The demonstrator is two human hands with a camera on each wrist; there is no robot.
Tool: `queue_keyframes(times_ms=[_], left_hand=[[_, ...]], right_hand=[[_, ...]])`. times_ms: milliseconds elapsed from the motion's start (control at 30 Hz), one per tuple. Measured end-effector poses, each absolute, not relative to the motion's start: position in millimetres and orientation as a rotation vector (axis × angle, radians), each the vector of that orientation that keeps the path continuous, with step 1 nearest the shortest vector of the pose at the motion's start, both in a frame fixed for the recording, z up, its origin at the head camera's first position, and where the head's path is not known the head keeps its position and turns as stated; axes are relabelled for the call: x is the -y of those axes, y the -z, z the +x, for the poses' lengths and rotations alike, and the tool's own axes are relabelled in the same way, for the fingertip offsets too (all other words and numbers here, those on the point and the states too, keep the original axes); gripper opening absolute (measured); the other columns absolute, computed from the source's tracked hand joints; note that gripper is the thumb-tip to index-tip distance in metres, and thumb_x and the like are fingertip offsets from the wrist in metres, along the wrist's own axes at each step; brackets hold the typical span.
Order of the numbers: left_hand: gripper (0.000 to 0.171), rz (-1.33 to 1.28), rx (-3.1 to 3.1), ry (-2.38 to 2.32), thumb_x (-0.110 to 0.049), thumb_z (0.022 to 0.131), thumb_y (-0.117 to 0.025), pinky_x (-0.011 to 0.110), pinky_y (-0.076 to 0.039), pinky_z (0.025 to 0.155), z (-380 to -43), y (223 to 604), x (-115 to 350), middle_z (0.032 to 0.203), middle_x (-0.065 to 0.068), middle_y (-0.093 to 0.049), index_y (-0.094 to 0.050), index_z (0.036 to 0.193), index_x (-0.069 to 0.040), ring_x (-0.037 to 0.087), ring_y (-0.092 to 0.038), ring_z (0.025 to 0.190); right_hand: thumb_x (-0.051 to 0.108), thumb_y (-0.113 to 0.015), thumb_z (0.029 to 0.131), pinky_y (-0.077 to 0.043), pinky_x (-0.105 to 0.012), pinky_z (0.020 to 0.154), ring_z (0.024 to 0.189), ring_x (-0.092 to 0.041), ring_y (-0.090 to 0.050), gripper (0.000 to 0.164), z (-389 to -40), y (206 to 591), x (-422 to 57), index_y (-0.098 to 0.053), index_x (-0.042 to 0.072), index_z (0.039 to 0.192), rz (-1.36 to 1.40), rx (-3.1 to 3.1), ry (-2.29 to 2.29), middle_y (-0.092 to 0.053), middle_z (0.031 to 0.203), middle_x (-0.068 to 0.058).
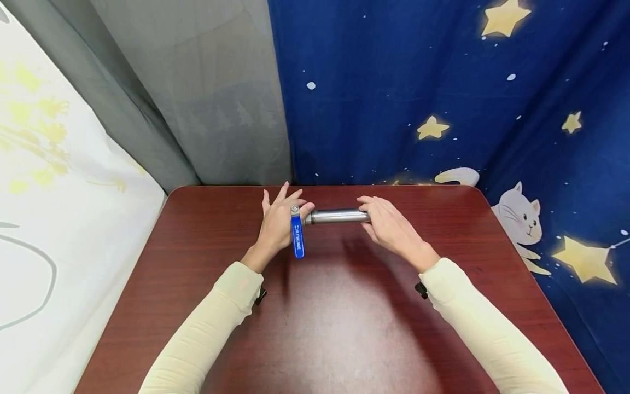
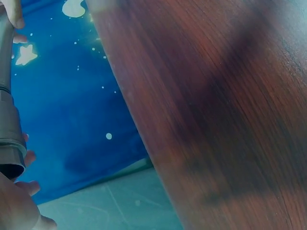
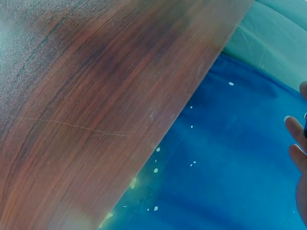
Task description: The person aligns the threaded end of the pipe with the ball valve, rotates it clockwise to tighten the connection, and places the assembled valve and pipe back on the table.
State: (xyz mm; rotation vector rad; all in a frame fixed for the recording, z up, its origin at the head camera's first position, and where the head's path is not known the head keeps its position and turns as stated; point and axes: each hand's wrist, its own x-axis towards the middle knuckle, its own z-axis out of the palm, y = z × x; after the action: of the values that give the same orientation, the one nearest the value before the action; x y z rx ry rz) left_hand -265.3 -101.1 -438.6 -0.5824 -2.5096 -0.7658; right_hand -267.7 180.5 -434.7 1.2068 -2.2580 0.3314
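A ball valve with a blue lever handle point(image 1: 297, 238) is joined to a shiny metal pipe point(image 1: 339, 216), held level above the table. My left hand point(image 1: 276, 224) holds the valve at the pipe's left end, its fingers spread and the thumb side against the valve body. In the left wrist view the grey valve body point(image 2: 8, 117) shows an open lower end, with several fingertips beyond it. Over the pipe's right end, my right hand point(image 1: 391, 227) grips with bent fingers. Only part of the right hand point(image 3: 302, 160) enters the right wrist view.
The dark red wooden table point(image 1: 334, 323) has rounded far corners. Behind it hang a grey curtain point(image 1: 211, 109) and a blue curtain point(image 1: 364, 109) with stars. A white patterned cloth point(image 1: 59, 219) hangs at the left.
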Motion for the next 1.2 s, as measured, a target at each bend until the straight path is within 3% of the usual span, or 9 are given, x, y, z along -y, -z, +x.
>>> queue_keyframes(times_ms=[333,800,967,1200], left_hand=[[0.058,-0.558,2.525,0.869,-0.056,0.091,-0.036,0.059,0.006,0.099,-266,437,99,0.117,0.008,-0.059,-0.073,0.093,-0.011,0.022,-0.024,0.132],[0.047,-0.592,2.433,0.954,-0.045,0.092,-0.047,0.058,0.0,0.1,-267,433,97,0.123,0.012,-0.055,-0.07,0.08,-0.005,0.021,-0.019,0.133],[0.044,-0.599,2.383,0.952,-0.042,0.091,-0.05,0.058,0.0,0.101,-267,434,96,0.128,0.011,-0.05,-0.071,0.089,-0.004,0.021,-0.017,0.134],[0.052,-0.583,2.379,0.961,-0.046,0.091,-0.048,0.056,0.001,0.102,-266,431,95,0.143,0.006,-0.032,-0.067,0.106,0.0,0.019,-0.006,0.135]], right_hand=[[0.014,-0.062,0.083,-0.026,-0.041,0.099,0.117,-0.031,-0.04,0.037,-268,436,-184,-0.048,-0.003,0.113,1.174,2.294,-0.364,-0.041,0.131,-0.017],[0.019,-0.062,0.083,-0.028,-0.045,0.098,0.113,-0.029,-0.044,0.038,-269,433,-187,-0.051,-0.001,0.114,1.155,2.256,-0.342,-0.048,0.123,-0.015],[0.021,-0.062,0.084,-0.026,-0.044,0.1,0.115,-0.028,-0.043,0.039,-267,429,-187,-0.052,0.001,0.116,1.143,2.25,-0.325,-0.049,0.124,-0.014],[0.021,-0.061,0.085,-0.024,-0.045,0.1,0.119,-0.032,-0.038,0.04,-266,427,-188,-0.052,-0.001,0.117,1.153,2.245,-0.317,-0.045,0.129,-0.015]])
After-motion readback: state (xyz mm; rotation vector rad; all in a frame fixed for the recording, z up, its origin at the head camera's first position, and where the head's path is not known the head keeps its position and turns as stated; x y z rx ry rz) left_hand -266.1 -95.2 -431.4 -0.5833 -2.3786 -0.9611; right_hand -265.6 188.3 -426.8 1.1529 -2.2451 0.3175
